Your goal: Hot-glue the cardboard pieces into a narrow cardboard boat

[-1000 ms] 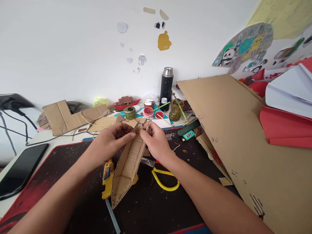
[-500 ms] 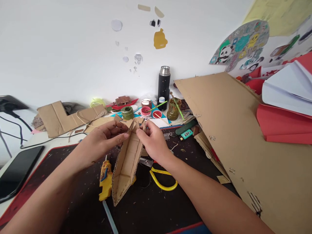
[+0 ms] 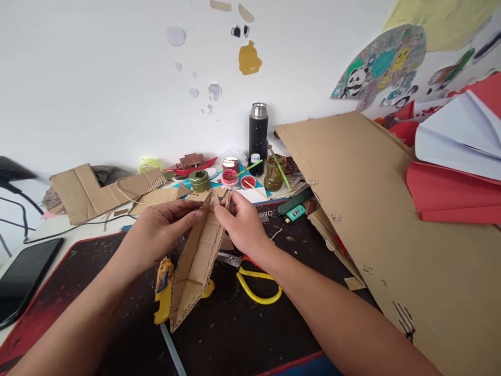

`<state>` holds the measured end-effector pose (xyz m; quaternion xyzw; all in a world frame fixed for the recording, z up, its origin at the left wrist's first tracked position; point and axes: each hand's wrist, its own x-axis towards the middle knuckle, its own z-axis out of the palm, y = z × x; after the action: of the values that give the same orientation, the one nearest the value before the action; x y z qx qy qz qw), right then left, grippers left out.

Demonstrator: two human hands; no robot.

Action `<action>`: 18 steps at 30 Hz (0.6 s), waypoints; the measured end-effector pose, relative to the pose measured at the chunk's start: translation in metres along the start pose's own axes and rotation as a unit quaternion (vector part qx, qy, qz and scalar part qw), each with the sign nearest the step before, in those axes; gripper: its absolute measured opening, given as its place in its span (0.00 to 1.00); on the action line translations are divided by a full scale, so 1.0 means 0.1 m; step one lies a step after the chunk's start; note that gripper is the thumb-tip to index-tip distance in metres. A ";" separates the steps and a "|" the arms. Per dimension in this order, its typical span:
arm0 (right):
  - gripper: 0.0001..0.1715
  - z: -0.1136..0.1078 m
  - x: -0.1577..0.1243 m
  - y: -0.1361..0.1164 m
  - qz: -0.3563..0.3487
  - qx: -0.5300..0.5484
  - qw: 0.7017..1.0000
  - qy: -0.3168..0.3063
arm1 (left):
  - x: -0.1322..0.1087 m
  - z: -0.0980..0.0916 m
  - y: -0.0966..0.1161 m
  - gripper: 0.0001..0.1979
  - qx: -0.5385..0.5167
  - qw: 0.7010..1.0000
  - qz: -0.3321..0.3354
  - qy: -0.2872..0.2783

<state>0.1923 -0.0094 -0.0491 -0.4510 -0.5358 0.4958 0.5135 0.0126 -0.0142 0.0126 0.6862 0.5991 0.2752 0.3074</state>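
Both hands pinch the far end of a boat-shaped cardboard trough [image 3: 199, 263]: the left hand [image 3: 166, 222] has its left wall between thumb and fingers, the right hand [image 3: 242, 219] the right wall. It slants above the black mat [image 3: 309, 308], its near tip beside the yellow glue gun [image 3: 163, 300]. Squeezing too hard could crease the corrugated walls; pulling unevenly could split a corner. The unsupported tip might swing against the gun, smearing glue if that is hot. Scissors [image 3: 256, 273] lie under the right wrist, which could catch them if lowered.
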 end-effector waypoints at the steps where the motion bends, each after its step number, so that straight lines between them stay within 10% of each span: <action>1: 0.10 0.00 0.00 0.01 -0.005 0.003 1.000 0.001 | -0.01 0.00 0.02 0.24 0.008 1.000 0.001 0.003; 18: 0.09 0.00 0.00 0.05 -0.008 -0.017 1.000 0.012 | 0.03 0.09 -0.07 0.24 0.034 0.999 0.010 0.010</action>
<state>0.1920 -0.0093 -0.0539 -0.4617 -0.5411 0.4771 0.5162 0.0153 -0.0119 0.0014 0.6994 0.6041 0.2645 0.2755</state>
